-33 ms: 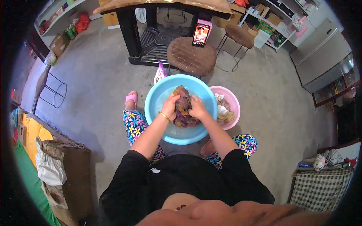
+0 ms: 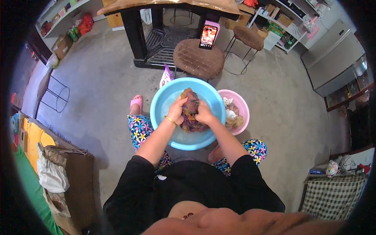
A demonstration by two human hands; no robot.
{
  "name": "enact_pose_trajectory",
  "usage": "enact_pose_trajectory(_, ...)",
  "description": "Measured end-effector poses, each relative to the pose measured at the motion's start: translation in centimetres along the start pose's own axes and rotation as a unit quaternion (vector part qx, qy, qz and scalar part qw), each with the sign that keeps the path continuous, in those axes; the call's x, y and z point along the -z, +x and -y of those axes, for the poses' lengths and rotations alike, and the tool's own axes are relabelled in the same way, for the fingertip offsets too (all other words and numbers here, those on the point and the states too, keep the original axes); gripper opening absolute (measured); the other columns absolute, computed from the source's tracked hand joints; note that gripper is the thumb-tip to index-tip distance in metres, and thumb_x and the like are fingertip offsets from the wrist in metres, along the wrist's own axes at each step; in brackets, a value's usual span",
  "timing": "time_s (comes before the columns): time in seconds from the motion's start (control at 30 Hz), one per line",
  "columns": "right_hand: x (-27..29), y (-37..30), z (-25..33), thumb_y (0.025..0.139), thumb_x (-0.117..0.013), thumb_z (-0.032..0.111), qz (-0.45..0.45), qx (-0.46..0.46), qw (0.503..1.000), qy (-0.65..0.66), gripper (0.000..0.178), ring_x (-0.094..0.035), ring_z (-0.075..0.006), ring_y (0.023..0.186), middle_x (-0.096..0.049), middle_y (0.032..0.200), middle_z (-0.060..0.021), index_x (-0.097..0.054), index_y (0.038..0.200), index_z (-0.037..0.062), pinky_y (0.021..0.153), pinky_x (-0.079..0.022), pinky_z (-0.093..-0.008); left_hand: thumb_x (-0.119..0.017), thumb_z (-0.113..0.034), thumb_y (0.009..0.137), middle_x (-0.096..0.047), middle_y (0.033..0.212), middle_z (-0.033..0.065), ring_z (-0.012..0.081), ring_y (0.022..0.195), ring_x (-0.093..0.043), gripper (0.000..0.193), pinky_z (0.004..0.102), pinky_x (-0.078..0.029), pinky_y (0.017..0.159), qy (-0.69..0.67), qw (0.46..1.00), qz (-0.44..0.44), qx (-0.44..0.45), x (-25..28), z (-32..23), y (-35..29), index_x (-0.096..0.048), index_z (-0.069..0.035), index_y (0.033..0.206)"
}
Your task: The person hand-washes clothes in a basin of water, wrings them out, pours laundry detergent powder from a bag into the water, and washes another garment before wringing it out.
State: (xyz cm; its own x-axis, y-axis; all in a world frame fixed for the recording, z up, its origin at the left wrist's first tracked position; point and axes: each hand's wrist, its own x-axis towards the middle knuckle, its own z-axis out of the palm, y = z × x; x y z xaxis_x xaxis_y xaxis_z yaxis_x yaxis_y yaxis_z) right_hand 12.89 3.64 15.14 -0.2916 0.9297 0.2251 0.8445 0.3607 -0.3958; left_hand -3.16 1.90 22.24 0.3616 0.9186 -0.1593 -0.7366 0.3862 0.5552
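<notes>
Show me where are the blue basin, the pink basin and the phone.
blue basin (image 2: 158, 102), head view, on its left rim.
pink basin (image 2: 243, 102), head view, on its right rim.
phone (image 2: 208, 36), head view, on the middle of its lit screen.

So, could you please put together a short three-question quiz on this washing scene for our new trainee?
1. True or false: both hands grip the dark patterned cloth over the blue basin.
2. Which wrist wears the gold bracelet? A) left B) right C) neither
3. Fill in: the smaller pink basin, holding pale cloths, sits on the person's ____ side of the blue basin.

Key
1. True: the left hand and the right hand both clasp the cloth.
2. A, the left wrist.
3. Right; the two basins sit close together on the concrete floor.
</notes>
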Motion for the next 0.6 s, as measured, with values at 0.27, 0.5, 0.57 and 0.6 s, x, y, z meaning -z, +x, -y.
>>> enact_pose_trajectory(0.27, -1.2, 1.0, -2.9, 0.070, -0.059, 0.011, 0.202, -0.145, 0.912, 0.325, 0.049, -0.053, -0.0208, 0.099, -0.056, 0.108, -0.0118, -0.048, 0.116, 0.0001, 0.087, -0.041, -0.0328, -0.040, -0.016, 0.089, -0.052, 0.112, 0.0128, 0.0252, 0.103, -0.051, 0.032, 0.0390, -0.042, 0.089, -0.080, 0.995, 0.054, -0.021, -2.4, -1.8, 0.2, -0.041, -0.006, 0.120)
enact_pose_trajectory(0.5, 3.2, 0.8, 1.0, 0.070, -0.055, 0.005, 0.028, -0.162, 0.788, 0.593, 0.033, -0.058, -0.0206, 0.081, -0.061, 0.092, -0.0122, -0.055, 0.102, -0.0026, 0.075, -0.045, -0.0310, -0.039, -0.017, 0.087, -0.051, 0.115, 0.0115, 0.0253, 0.103, -0.052, 0.033, 0.0429, -0.040, 0.091, 0.070, 0.987, -0.145, -0.017, 1.9, -1.0, 0.2, -0.044, -0.005, 0.116)
enact_pose_trajectory(0.57, 3.5, 1.2, 2.4, 0.069, -0.056, 0.005, -0.045, -0.133, 0.849, 0.510, 0.033, -0.057, -0.0206, 0.083, -0.060, 0.092, -0.0130, -0.052, 0.101, -0.0026, 0.076, -0.045, -0.0312, -0.038, -0.024, 0.085, -0.052, 0.115, 0.0111, 0.0263, 0.102, -0.052, 0.036, 0.0466, -0.038, 0.091, 0.038, 0.980, -0.157, 0.112, 2.0, 0.2, -0.1, -0.047, -0.006, 0.115)
enact_pose_trajectory(0.6, 4.1, 0.9, 3.7, 0.069, -0.055, 0.006, -0.051, -0.133, 0.883, 0.448, 0.029, -0.058, -0.0225, 0.084, -0.060, 0.089, -0.0140, -0.052, 0.096, -0.0015, 0.076, -0.045, -0.0323, -0.037, -0.030, 0.084, -0.052, 0.115, 0.0110, 0.0272, 0.103, -0.051, 0.040, 0.0488, -0.036, 0.091, 0.037, 0.982, -0.146, 0.118, 1.7, 1.0, -0.6, -0.048, -0.007, 0.114)
